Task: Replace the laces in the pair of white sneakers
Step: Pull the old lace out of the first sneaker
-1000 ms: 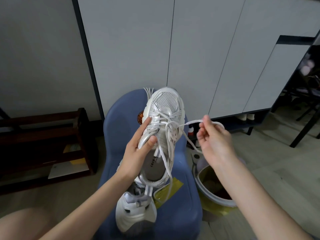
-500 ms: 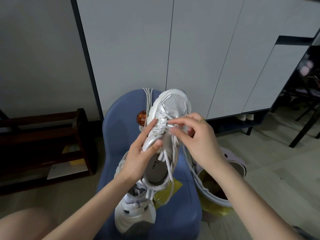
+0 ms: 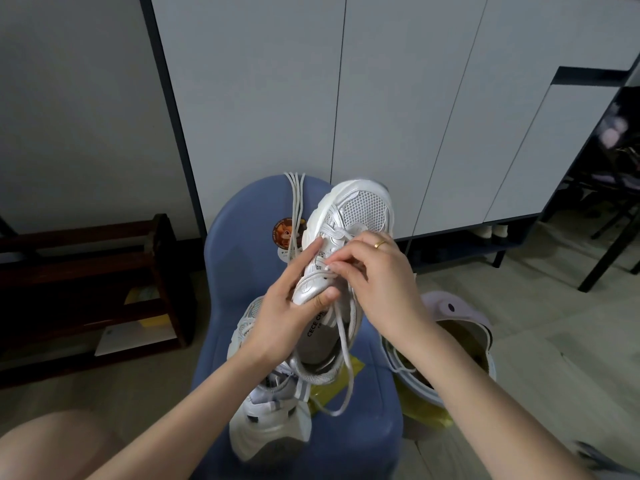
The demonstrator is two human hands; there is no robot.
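Left grip: my left hand (image 3: 289, 311) clamps the raised white sneaker (image 3: 341, 271) by its side, thumb curled over the collar edge, toe up, above the blue chair (image 3: 242, 258). Right grip: my right hand (image 3: 375, 271) pinches the lace (image 3: 341, 336) together at the eyelets; which eyelet, cannot tell. Judgement: lace is being worked through. Keep the shoe steady, pull short lengths, mind the loose tail hanging down. Second sneaker (image 3: 268, 420) lies on the seat below; spare laces (image 3: 296, 202) drape over the chair back.
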